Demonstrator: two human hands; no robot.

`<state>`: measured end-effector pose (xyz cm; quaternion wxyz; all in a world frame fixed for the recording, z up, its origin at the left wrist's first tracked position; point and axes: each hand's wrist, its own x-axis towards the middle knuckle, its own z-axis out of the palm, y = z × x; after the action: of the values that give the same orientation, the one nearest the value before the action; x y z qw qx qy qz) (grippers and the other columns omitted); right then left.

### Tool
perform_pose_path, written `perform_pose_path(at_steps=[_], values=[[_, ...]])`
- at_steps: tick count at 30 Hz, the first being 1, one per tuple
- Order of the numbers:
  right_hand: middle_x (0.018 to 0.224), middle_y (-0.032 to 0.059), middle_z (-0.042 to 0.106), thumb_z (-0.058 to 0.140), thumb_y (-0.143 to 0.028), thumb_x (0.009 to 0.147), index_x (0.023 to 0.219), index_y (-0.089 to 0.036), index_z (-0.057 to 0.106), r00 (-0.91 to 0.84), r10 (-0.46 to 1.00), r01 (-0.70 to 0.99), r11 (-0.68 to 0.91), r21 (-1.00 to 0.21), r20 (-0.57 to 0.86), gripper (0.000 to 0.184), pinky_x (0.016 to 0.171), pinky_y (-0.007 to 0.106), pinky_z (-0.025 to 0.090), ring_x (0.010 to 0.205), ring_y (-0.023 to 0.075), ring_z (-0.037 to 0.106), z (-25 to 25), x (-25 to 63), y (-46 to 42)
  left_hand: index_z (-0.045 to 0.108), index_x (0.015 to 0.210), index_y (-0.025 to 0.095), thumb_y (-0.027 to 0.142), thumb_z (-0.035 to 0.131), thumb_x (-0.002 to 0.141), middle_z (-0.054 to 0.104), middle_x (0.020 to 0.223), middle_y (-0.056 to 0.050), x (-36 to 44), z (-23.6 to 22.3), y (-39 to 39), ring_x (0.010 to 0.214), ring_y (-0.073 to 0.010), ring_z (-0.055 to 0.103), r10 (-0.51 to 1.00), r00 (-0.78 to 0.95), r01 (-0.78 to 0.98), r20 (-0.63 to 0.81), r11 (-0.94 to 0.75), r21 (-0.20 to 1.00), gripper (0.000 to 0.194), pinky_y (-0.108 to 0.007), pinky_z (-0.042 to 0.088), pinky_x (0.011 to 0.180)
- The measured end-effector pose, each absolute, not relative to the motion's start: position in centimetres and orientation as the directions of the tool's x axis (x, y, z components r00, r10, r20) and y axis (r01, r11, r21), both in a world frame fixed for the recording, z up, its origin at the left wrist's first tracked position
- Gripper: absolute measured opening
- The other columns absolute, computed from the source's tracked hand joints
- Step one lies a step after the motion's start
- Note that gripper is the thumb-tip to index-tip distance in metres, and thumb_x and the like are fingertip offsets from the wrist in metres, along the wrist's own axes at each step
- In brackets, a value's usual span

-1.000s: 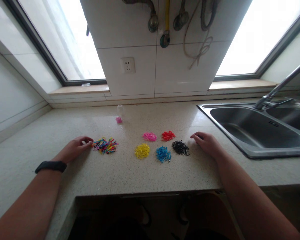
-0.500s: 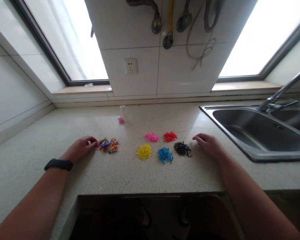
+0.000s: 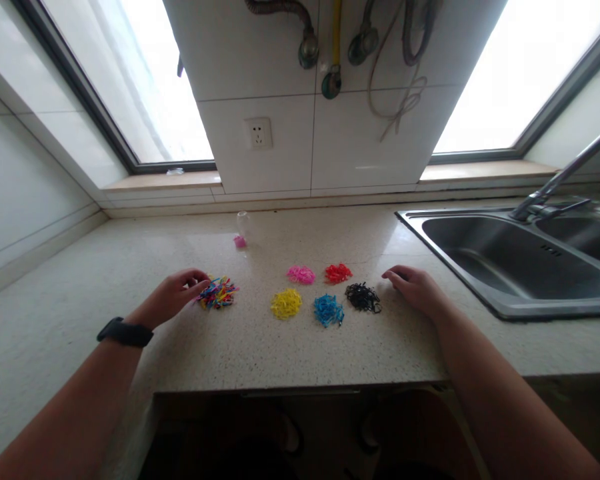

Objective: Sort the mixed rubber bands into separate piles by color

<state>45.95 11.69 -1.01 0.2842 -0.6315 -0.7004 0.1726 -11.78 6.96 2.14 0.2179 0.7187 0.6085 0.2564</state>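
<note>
A pile of small multicoloured rubber bands [image 3: 220, 293] lies on the pale speckled countertop [image 3: 220, 353]. At its left edge is my left hand [image 3: 177, 293], thumb and forefinger pinched together over the bands; whatever is between the fingertips is too small to make out. My right hand [image 3: 413, 285] rests on the counter with its fingers loosely extended, holding nothing visible. Just left of those fingers sits a black pile [image 3: 363, 298]. Other single-colour piles lie between the hands: blue [image 3: 329, 310], yellow [image 3: 287, 304], pink [image 3: 301, 274] and red [image 3: 337, 273].
Behind the mixed pile stands a small clear container [image 3: 243, 223] with something pink [image 3: 239, 241] at its near end. A steel sink [image 3: 480, 267] with a faucet [image 3: 535, 203] is set into the counter at right. The counter's front edge [image 3: 300, 388] runs below the piles.
My left hand has moved slightly right, and its fingers now reach further over the mixed pile. My right hand stays in place. The view has shifted a little.
</note>
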Motion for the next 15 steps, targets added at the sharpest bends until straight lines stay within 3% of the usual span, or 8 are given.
perform_pose_path(at_steps=[5, 9, 15], values=[[0.072, 0.0045, 0.072, 0.053, -0.046, 0.085, 0.089, -0.021, 0.076, -0.037, 0.985, 0.786, 0.134, -0.603, 0.171, 0.034, 0.06, 0.03, 0.042, 0.062, 0.019, 0.061, -1.1, 45.9, 11.8, 0.063, 0.099, 0.017, 0.051, 0.057, 0.091, 0.064, 0.086, -0.003, -6.0, 3.5, 5.2, 0.076, -0.016, 0.057, 0.972, 0.225, 0.602, 0.073, -0.197, 0.774, 0.036, -0.028, 0.047, 0.069], [0.075, 0.0046, 0.073, 0.054, -0.046, 0.085, 0.089, -0.022, 0.076, -0.027, 0.985, 0.805, 0.121, -0.58, 0.168, 0.033, 0.06, 0.03, 0.042, 0.064, 0.0193, 0.061, -1.2, 45.9, 11.9, 0.061, 0.094, 0.017, 0.046, 0.054, 0.095, 0.058, 0.082, -0.001, -1.8, 4.2, 3.4, 0.075, -0.0141, 0.053, 0.938, 0.333, 0.533, 0.092, -0.268, 0.803, 0.03, -0.027, 0.044, 0.066], [0.078, 0.0044, 0.074, 0.055, -0.044, 0.085, 0.089, -0.025, 0.077, -0.026, 0.983, 0.838, 0.122, -0.532, 0.184, 0.029, 0.063, 0.031, 0.042, 0.067, 0.0198, 0.063, -1.5, 45.8, 12.1, 0.059, 0.094, 0.017, 0.047, 0.056, 0.094, 0.054, 0.078, 0.001, 2.1, 4.1, 1.3, 0.068, -0.0117, 0.046, 0.931, 0.365, 0.4, 0.023, -0.179, 0.899, 0.03, -0.024, 0.039, 0.06]])
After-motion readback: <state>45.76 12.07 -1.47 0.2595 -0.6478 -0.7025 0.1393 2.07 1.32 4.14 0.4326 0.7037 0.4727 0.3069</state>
